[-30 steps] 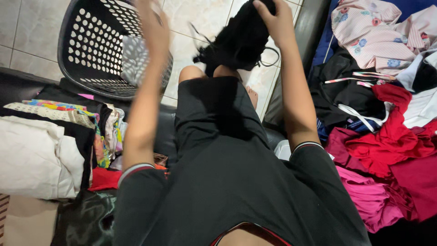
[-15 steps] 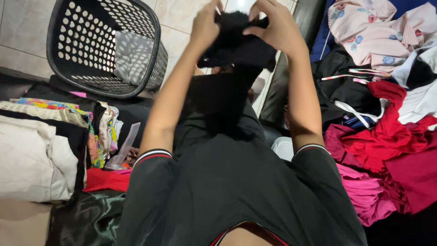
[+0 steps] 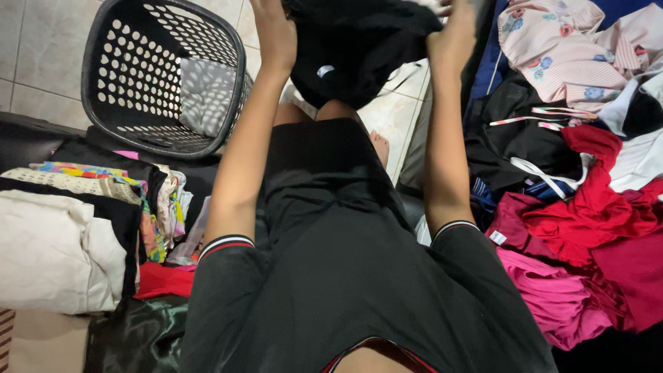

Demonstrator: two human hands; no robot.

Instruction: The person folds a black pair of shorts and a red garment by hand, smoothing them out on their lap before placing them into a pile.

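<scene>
Left hand (image 3: 275,31) and right hand (image 3: 452,38): both raised out in front of us, each closed on an upper edge of the black garment (image 3: 359,48), which hangs stretched between them over our knees. A small white label (image 3: 324,70), roughly rectangular, shows on the cloth's lower left part, just right of the left wrist. Fingertips partly cut off by the top of the frame.

Nearest us, left: folded stack (image 3: 62,242), cream piece on top, black beneath, a bright multicoloured print behind it; a red cloth (image 3: 162,280) lies at its near edge.

Nearest us, right: loose pile (image 3: 587,228) of pink, maroon and red cloth. A small white tag (image 3: 497,237) sits at its left edge, near our right sleeve.

Farther right: black clothes, then pink floral and striped fabric (image 3: 552,48).

Farthest left: black perforated basket (image 3: 166,76) tipped on the tiled floor (image 3: 41,48), a pale item inside.
</scene>
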